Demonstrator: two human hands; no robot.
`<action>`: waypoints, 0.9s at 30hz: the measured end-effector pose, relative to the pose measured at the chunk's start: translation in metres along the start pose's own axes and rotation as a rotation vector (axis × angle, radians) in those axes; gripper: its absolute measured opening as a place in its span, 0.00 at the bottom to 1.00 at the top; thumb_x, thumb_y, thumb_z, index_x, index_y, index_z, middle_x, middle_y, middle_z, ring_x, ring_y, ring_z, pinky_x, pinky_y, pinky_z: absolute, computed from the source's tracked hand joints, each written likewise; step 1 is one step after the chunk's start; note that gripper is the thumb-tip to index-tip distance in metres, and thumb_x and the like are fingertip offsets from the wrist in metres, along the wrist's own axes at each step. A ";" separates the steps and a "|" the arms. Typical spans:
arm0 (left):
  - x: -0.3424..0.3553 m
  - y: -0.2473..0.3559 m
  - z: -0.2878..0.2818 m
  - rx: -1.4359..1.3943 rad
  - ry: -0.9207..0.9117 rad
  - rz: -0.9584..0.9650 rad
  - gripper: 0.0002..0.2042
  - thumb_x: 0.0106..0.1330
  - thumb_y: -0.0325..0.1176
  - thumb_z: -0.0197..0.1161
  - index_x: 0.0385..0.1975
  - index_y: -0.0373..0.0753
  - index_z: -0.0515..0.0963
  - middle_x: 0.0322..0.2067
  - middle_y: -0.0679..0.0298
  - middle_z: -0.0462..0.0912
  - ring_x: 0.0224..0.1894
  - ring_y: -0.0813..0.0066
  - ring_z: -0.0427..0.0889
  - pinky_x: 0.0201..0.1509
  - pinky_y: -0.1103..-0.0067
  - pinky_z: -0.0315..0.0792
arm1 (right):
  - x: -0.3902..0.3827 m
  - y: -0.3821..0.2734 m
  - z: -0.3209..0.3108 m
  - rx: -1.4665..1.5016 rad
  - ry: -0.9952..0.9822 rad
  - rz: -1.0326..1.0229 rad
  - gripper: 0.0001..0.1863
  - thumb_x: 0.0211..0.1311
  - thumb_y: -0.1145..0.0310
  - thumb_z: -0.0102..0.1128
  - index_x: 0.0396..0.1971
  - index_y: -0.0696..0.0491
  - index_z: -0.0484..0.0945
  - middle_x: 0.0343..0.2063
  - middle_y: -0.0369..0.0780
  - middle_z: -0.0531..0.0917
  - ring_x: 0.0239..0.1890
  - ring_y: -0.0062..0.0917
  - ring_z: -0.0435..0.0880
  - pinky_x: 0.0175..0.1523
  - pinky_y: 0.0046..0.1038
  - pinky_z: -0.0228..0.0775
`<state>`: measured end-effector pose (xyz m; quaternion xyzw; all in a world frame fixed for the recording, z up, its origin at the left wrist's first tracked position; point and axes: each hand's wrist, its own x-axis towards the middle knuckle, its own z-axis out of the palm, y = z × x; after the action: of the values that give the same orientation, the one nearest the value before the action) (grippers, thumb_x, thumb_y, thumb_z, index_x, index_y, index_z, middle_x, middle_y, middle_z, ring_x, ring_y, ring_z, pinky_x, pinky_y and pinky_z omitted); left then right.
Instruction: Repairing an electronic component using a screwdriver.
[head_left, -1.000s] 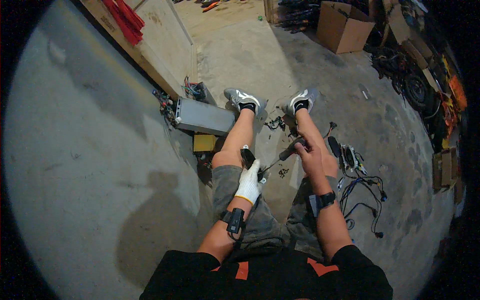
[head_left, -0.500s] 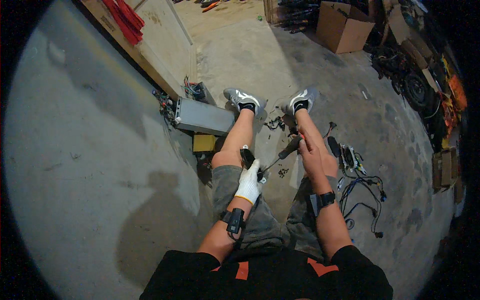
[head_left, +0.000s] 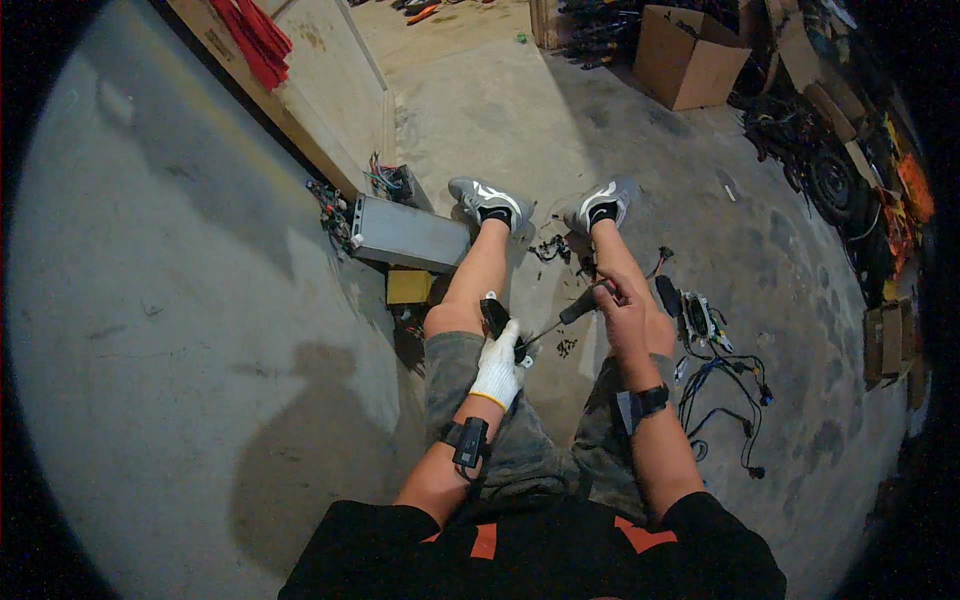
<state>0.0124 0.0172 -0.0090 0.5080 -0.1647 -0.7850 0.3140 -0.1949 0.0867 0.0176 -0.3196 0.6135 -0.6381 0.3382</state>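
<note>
My left hand [head_left: 497,366], in a white knit glove, is closed around a black part [head_left: 494,316] with small pale tabs at its ends, held by my left knee. My bare right hand [head_left: 624,312] grips the dark handle of a screwdriver [head_left: 582,303]. Its thin shaft slants down to the left, and the tip meets the black part beside my gloved fingers. The exact spot of contact is too small to make out. On the floor between my legs lie several tiny dark pieces [head_left: 566,347], probably loose bits, and black scraps [head_left: 549,249] nearer my shoes.
A grey metal box [head_left: 410,233] stands by my left shin with a yellow block [head_left: 408,286] beside it. Right of my leg lie a silver-and-black module [head_left: 697,318] and dark cables [head_left: 742,372]. A cardboard box [head_left: 690,62] and a heap with a small wheel [head_left: 832,183] sit at the far right.
My right fingers have shifted on the screwdriver handle, covering its red end more. The gloved hand and the black part stay in place.
</note>
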 end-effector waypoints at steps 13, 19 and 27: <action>0.015 -0.008 -0.010 -0.073 -0.024 -0.002 0.18 0.65 0.40 0.65 0.49 0.38 0.71 0.36 0.61 0.75 0.34 0.67 0.79 0.31 0.69 0.79 | 0.005 0.007 0.008 0.117 0.054 -0.041 0.22 0.71 0.69 0.54 0.62 0.58 0.70 0.53 0.40 0.79 0.55 0.23 0.76 0.60 0.24 0.66; 0.006 -0.001 -0.004 -0.094 -0.015 -0.034 0.13 0.65 0.40 0.65 0.43 0.41 0.73 0.34 0.61 0.78 0.33 0.64 0.79 0.35 0.65 0.79 | -0.006 -0.006 0.004 0.035 -0.068 0.009 0.21 0.73 0.70 0.50 0.63 0.59 0.68 0.56 0.41 0.77 0.57 0.25 0.75 0.61 0.25 0.66; 0.007 -0.002 -0.002 -0.148 -0.002 -0.061 0.13 0.65 0.41 0.65 0.42 0.40 0.73 0.34 0.61 0.78 0.32 0.63 0.79 0.35 0.64 0.80 | -0.005 -0.009 0.011 0.081 -0.026 -0.039 0.21 0.70 0.71 0.55 0.61 0.58 0.70 0.51 0.38 0.79 0.52 0.23 0.77 0.59 0.25 0.67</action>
<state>0.0118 0.0137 -0.0161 0.4873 -0.0910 -0.8047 0.3266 -0.1838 0.0849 0.0268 -0.3257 0.5763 -0.6648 0.3461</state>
